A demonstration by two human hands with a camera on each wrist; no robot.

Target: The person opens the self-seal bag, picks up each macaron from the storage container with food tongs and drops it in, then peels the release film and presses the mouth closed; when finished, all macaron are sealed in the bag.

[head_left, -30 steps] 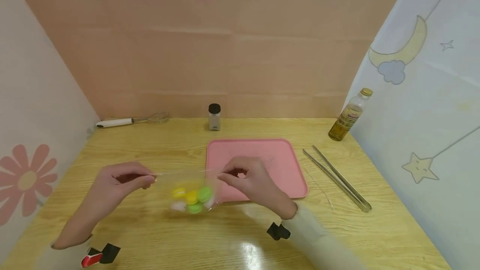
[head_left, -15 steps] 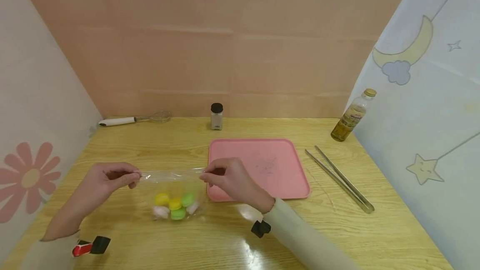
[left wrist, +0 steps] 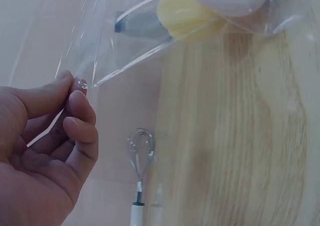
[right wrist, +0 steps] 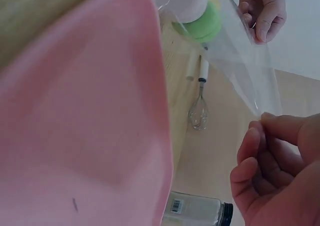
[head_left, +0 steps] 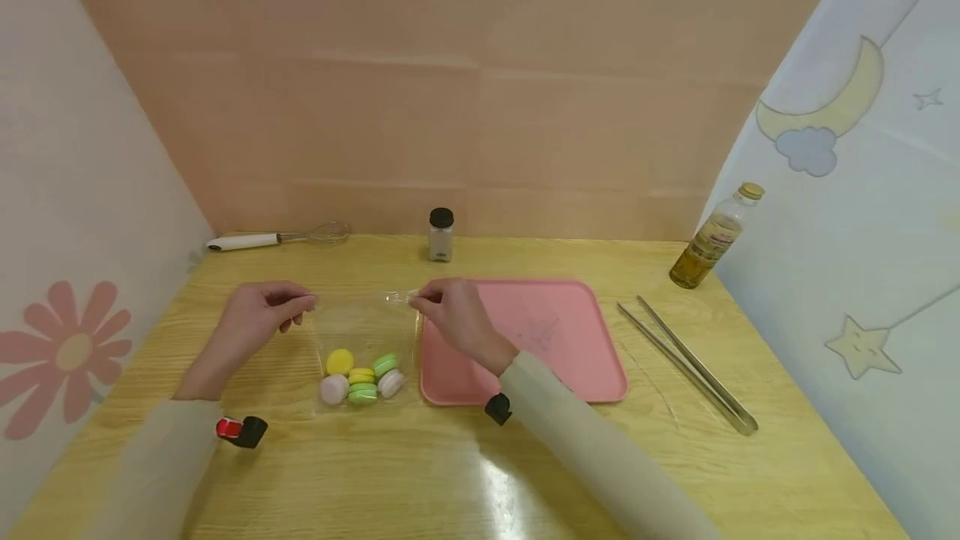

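A clear plastic bag (head_left: 360, 327) hangs stretched between both hands in the head view. Yellow, green and pale pink macarons (head_left: 363, 375) lie along its bottom. My left hand (head_left: 262, 313) pinches the bag's upper left corner between thumb and fingertips. At the upper right corner my right hand (head_left: 459, 319) pinches the film the same way. The left wrist view has the left thumb and forefinger on the film, with a yellow macaron (left wrist: 187, 16) showing through it. In the right wrist view a green macaron (right wrist: 202, 24) sits in the bag, beyond the pink tray.
A pink tray (head_left: 547, 357) lies right of the bag, partly under the right forearm. Metal tongs (head_left: 693, 369) and a thin clear strip (head_left: 652, 382) lie farther right. Along the back are a whisk (head_left: 277, 237), a black-capped jar (head_left: 441, 236) and a tilted-looking oil bottle (head_left: 712, 240).
Both hands first moved left with the bag, then up and away from the body and slightly right. The bag now hangs taller, its macarons spread more clearly along the bottom.
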